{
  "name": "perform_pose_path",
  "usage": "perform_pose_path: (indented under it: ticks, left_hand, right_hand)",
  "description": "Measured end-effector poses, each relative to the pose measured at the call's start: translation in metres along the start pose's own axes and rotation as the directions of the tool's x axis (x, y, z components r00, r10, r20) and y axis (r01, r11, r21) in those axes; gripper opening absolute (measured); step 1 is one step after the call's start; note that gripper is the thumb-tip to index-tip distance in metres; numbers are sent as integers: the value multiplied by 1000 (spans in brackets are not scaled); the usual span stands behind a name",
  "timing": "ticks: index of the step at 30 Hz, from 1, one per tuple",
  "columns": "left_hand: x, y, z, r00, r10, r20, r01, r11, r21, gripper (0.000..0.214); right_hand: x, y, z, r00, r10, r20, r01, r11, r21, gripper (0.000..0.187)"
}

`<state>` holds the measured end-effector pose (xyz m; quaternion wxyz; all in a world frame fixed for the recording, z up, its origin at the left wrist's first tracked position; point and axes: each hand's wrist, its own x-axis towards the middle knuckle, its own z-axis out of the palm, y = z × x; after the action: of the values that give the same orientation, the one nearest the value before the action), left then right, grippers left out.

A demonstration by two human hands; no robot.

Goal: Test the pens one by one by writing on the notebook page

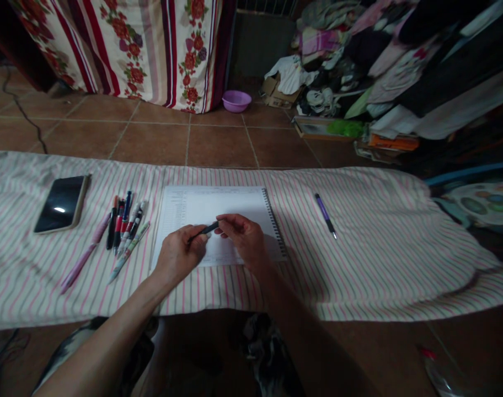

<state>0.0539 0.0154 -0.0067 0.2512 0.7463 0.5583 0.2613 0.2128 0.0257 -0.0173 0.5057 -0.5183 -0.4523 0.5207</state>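
Observation:
Both my hands hold one dark pen [205,230] over a spiral-bound notebook [202,205] that lies open on a striped cloth [359,248]. My left hand [179,256] is closed around the pen's lower end. My right hand [243,238] pinches its upper end with thumb and fingers. The notebook page carries faint printed lines.
Left of the notebook lie several pens [125,226] in a row, a pink pen [86,253] and a black phone [62,204]. A purple pen [326,215] lies to the right. A purple bowl [236,101] and piled clothes [359,60] sit on the tiled floor beyond.

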Motion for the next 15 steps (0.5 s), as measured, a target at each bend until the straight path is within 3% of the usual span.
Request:
perform_pose_path:
  ticks: [8,15]
  left_hand:
    - [0,1,0,999,-48,9,48,996,-73,29]
    - [0,8,-2,1000,-11,-18,12,997,77,28]
  right_hand:
    - [-1,-4,1,999,46,8,-47,995,91,20]
    - [-1,-7,2,997,73,-25,-71,993,91,21]
